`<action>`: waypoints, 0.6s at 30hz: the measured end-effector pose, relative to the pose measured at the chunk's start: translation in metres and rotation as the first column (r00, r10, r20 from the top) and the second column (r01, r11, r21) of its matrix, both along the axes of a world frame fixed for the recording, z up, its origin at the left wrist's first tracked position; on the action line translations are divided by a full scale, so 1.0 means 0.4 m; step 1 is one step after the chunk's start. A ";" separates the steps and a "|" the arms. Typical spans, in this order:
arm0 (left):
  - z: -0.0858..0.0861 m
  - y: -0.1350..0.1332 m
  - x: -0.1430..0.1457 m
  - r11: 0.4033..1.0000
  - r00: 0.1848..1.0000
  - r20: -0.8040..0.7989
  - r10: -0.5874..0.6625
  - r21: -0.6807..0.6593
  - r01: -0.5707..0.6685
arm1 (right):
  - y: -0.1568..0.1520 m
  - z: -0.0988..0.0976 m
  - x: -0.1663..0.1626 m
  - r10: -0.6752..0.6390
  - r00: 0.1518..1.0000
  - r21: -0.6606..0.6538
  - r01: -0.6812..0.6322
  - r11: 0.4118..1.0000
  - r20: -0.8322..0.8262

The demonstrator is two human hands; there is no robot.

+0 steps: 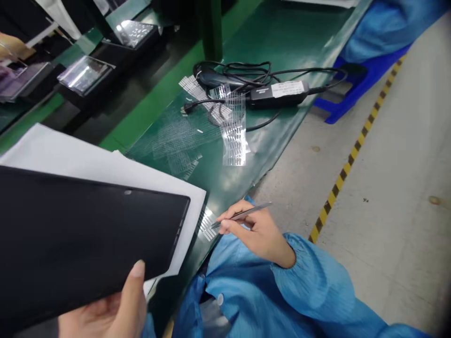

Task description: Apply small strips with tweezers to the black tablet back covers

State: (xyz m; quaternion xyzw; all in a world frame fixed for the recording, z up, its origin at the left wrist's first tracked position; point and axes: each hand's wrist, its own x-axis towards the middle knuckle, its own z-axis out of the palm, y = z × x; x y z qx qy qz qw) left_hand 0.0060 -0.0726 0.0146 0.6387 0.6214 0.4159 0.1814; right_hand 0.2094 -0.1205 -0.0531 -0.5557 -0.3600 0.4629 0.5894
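My left hand [116,307] grips the near edge of a flat black tablet [81,239], thumb on top, holding it above a white sheet of paper [105,164]. My right hand [259,232], in a blue sleeve, pinches metal tweezers [241,214]. The tweezers' tip points at a small strip of clear stickers [207,224] at the edge of the green table mat [282,42], just right of the tablet's corner.
Strips of clear adhesive labels [234,129] lie on the mat. Behind them sit a black power adapter [278,94] with tangled cables and a handheld scanner [211,77]. Black trays with shiny parts [84,75] line a conveyor at left. Blue stool [355,80] and striped floor tape [352,159] at right.
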 end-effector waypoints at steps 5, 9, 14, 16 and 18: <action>-0.067 0.018 0.026 0.989 0.982 -0.115 -0.147 -0.033 0.144 | -0.005 -0.002 0.006 0.041 0.995 0.028 -0.044 0.999 0.093; -0.083 0.018 0.016 0.961 0.894 -0.394 -0.214 0.081 0.266 | -0.005 -0.006 0.007 0.049 0.999 0.067 -0.050 0.996 0.024; -0.087 0.015 0.017 0.971 0.904 -0.379 -0.196 0.055 0.234 | -0.001 -0.006 0.007 0.049 0.999 0.044 -0.049 0.998 0.021; -0.091 0.016 0.013 0.981 0.924 -0.337 -0.178 0.010 0.193 | -0.001 -0.004 0.008 0.042 0.999 0.034 -0.042 0.999 0.022; -0.094 0.016 0.010 0.983 0.931 -0.322 -0.172 -0.002 0.181 | 0.000 -0.002 0.008 0.028 1.000 0.041 -0.028 0.999 -0.007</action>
